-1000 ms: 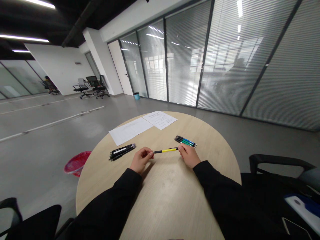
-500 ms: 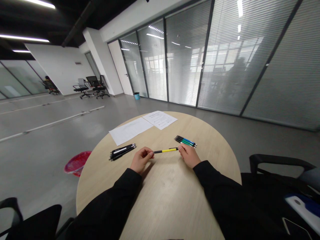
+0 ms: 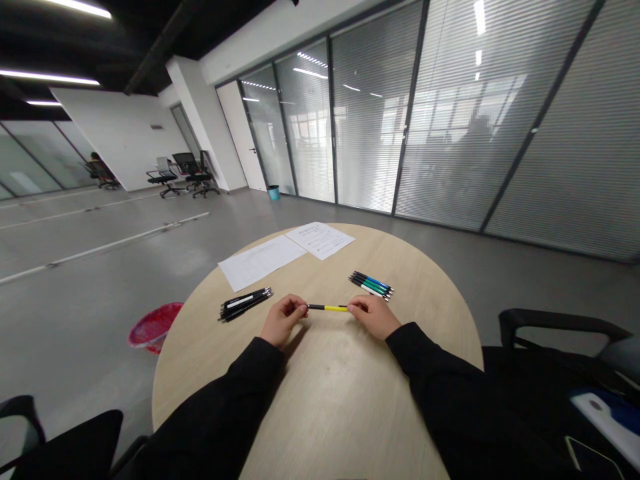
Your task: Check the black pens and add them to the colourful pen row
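A yellow and black pen (image 3: pixel 327 307) is held level between my two hands, just above the round wooden table (image 3: pixel 340 400). My left hand (image 3: pixel 284 320) pinches its black end between thumb and fingertips. On the yellow end, my right hand (image 3: pixel 374 316) has its fingers closed and covers the tip. Several black pens (image 3: pixel 244 305) lie in a bundle to the left of my left hand. Beyond my right hand lie several pens with blue, green and white barrels (image 3: pixel 371 284), side by side.
Two sheets of paper, a left one (image 3: pixel 263 261) and a printed one (image 3: pixel 323 240), lie at the table's far side. A red basin (image 3: pixel 155 325) stands on the floor at left. A chair armrest (image 3: pixel 565 323) is at right, a phone (image 3: pixel 593 459) near it.
My right hand has moved a little left and down along the pen, covering more of the yellow end. The pen now lies more level. My left hand has stayed in place.
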`<action>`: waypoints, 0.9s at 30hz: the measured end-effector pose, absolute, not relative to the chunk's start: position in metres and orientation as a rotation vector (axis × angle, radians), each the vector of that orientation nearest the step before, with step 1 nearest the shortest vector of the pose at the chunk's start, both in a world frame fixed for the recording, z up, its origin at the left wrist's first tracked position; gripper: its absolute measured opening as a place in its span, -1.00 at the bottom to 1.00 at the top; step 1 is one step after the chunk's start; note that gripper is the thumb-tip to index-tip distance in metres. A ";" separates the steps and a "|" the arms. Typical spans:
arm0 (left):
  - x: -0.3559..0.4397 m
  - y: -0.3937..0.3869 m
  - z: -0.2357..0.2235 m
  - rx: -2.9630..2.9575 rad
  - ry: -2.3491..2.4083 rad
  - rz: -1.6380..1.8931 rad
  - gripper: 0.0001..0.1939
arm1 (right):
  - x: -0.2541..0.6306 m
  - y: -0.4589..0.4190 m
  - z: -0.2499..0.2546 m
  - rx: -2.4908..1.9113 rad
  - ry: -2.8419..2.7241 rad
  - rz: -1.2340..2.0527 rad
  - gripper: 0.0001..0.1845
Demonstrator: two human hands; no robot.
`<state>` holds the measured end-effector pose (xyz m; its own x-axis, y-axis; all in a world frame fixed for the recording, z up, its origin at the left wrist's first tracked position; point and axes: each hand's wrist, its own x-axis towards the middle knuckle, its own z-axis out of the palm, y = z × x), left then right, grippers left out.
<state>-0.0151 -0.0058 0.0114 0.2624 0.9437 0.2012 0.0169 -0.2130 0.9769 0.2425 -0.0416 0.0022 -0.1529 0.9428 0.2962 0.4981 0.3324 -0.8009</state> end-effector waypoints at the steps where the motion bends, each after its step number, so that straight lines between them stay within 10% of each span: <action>1: -0.015 -0.006 0.011 1.504 0.936 1.135 -0.76 | 0.242 -0.042 0.002 -1.275 -1.800 0.696 -0.80; 27: -0.011 -0.016 0.020 1.457 1.016 0.909 -0.61 | 0.242 -0.044 0.004 -1.217 -1.872 0.721 -0.81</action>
